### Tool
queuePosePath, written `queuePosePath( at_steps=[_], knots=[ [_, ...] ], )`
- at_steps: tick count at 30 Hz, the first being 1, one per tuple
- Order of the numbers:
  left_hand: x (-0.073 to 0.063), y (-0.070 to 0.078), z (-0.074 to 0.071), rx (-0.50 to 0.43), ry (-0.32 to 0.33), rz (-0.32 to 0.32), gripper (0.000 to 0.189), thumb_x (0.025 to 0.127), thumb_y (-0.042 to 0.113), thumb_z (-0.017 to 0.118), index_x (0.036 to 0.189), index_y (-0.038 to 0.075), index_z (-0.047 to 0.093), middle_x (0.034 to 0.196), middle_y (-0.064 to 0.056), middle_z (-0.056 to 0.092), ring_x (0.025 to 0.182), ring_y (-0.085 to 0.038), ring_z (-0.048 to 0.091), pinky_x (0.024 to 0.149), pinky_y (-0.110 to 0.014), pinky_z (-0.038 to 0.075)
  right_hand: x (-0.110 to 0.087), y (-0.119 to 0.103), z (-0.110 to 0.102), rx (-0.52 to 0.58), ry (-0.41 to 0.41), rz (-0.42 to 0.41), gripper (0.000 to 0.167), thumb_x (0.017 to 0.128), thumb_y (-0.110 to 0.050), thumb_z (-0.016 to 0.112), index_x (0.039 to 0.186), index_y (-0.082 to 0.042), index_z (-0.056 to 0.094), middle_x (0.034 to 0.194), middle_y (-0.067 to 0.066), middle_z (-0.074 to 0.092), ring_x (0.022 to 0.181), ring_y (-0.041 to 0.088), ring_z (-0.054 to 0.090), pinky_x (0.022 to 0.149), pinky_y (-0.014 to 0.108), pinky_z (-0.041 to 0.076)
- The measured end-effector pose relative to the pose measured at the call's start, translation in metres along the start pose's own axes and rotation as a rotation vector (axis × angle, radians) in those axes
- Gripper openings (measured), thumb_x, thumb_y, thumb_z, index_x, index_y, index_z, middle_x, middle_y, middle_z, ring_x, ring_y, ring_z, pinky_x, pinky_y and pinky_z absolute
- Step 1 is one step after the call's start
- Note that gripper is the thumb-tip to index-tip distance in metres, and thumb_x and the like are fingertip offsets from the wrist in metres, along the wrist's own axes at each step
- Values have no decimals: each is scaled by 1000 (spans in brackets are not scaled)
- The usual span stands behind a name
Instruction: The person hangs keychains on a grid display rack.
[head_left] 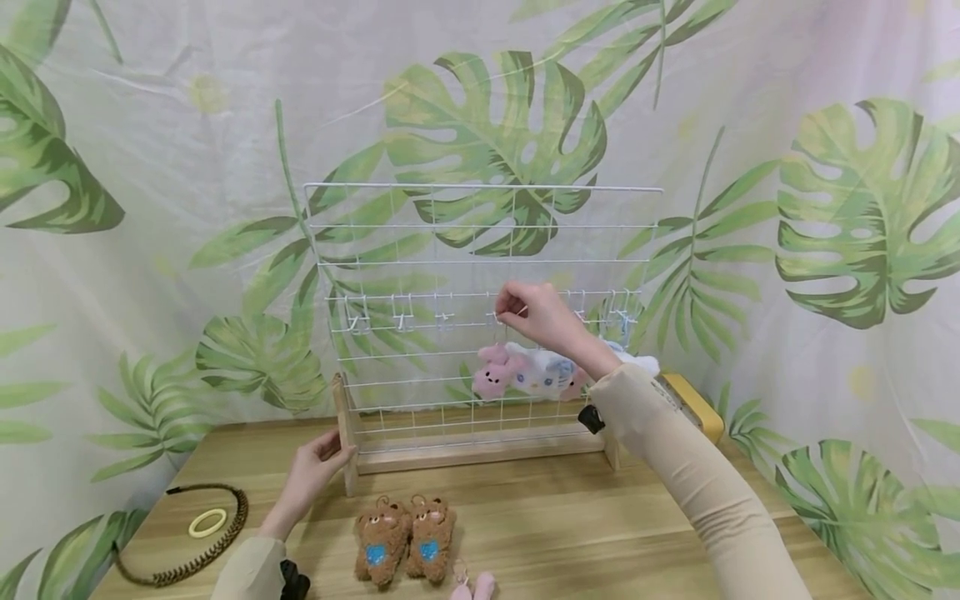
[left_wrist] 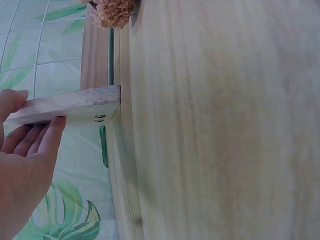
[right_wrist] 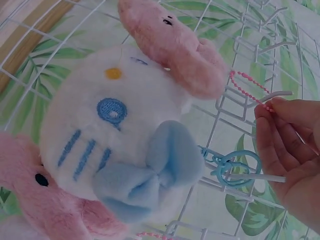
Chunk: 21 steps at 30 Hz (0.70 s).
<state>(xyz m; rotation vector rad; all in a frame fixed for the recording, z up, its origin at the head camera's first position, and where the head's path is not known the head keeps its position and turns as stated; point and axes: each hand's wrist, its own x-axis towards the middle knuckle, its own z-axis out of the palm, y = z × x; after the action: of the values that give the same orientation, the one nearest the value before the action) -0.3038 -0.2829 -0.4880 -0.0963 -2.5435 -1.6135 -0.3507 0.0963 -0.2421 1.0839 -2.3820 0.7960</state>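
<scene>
My right hand (head_left: 543,315) pinches a pink bead chain (right_wrist: 245,93) between thumb and fingertips, close by a white hook on the wire grid rack (head_left: 480,262). A pink plush charm (head_left: 493,375) hangs below that hand. Beside it is a white plush head (right_wrist: 75,120) with a blue bow, its blue ring (right_wrist: 240,170) around a neighbouring hook. Another pink plush (right_wrist: 55,195) shows past it. My left hand (head_left: 311,471) holds the rack's wooden side foot (left_wrist: 65,105), thumb on one face and fingers on the other.
Two brown bear plushes (head_left: 382,546) lie on the wooden table (head_left: 570,525), with a pink plush (head_left: 480,587) at the front edge of view. At left are a braided headband (head_left: 202,562) and a yellow ring (head_left: 207,523). A yellow box (head_left: 697,408) stands behind the right arm.
</scene>
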Motion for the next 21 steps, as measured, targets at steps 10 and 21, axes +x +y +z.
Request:
queuePosePath(
  at_steps=[10, 21],
  knots=[
    [2, -1, 0, 4, 4, -9, 65, 101, 26, 59, 150, -9, 34, 148, -31, 45, 138, -41, 47, 102, -26, 52, 0, 3, -1, -6, -15, 30, 3, 93, -3, 66, 91, -4, 66, 90, 10, 73, 84, 19, 71, 77, 28, 61],
    [2, 0, 0, 13, -1, -8, 64, 102, 25, 58, 150, -10, 34, 148, -31, 44, 138, -42, 46, 104, -28, 51, -24, -16, -7, 6, 53, -85, 5, 90, -1, 70, 90, -4, 66, 88, 9, 73, 81, 17, 71, 72, 23, 61]
  ],
)
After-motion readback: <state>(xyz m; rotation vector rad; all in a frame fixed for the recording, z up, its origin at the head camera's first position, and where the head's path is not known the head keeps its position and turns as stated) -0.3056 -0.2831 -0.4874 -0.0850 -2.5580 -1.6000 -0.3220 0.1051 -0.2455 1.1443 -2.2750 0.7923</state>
